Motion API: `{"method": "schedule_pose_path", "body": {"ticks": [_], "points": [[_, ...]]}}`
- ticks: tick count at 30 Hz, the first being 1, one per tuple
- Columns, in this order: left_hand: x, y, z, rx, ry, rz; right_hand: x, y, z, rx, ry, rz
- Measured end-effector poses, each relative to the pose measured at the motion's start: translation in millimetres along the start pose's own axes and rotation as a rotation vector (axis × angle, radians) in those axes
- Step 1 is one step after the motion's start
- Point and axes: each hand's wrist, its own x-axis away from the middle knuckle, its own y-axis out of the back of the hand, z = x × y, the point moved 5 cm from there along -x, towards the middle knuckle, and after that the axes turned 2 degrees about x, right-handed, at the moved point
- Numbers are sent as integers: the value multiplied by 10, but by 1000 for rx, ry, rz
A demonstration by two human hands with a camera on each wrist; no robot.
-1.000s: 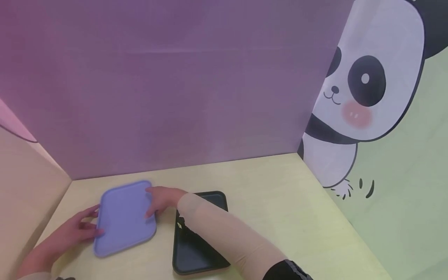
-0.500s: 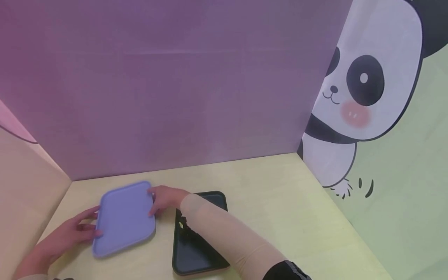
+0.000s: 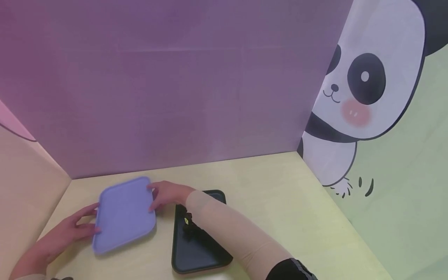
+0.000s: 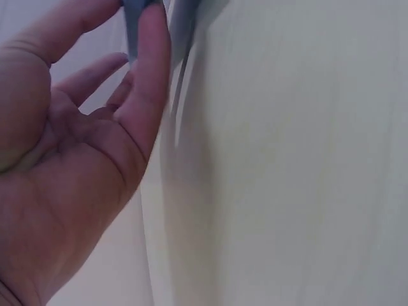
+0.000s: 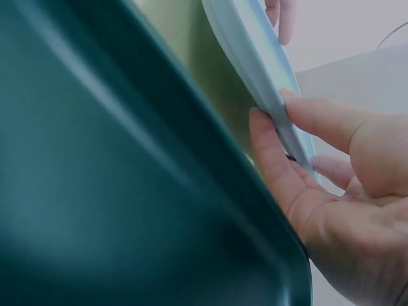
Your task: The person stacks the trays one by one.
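Note:
A lavender-blue rectangular tray (image 3: 124,216) with a low rim lies at the left of the table in the head view. My left hand (image 3: 71,231) pinches its left rim, the thumb over the edge. In the left wrist view, the left hand (image 4: 89,121) has thumb and finger on either side of the rim. My right hand (image 3: 169,192) grips the opposite rim; in the right wrist view the right hand (image 5: 344,185) pinches that rim (image 5: 255,70) between thumb and fingers. A shadow shows under the tray's near right edge.
A dark green-black tray (image 3: 196,252) sits on the pale wooden table (image 3: 273,210), partly under my right forearm. A purple wall (image 3: 182,89) closes the back. To the right is a green wall with a panda (image 3: 367,77); a pinkish wall (image 3: 28,186) borders the left.
The lavender-blue tray has shifted slightly up in the head view, and the shadow beneath its near edge has widened. Both hands keep hold of it; the right forearm has moved slightly right.

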Motion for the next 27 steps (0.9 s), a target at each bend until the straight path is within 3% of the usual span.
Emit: {"method": "schedule_pose_path", "body": {"ticks": [7, 15, 21, 27], "points": [[-26, -14, -104, -10, -13, -25, 69, 107, 17, -42, 19, -3], [-81, -64, -335, -13, -42, -38, 167, 303, -5, -75, 70, -5], [-156, -197, -468, 35, -48, -18, 298, 434, -110, -6, 129, -22], [-243, -366, -624, 64, -64, 1, 480, 588, -248, -7, 187, -33]]}}
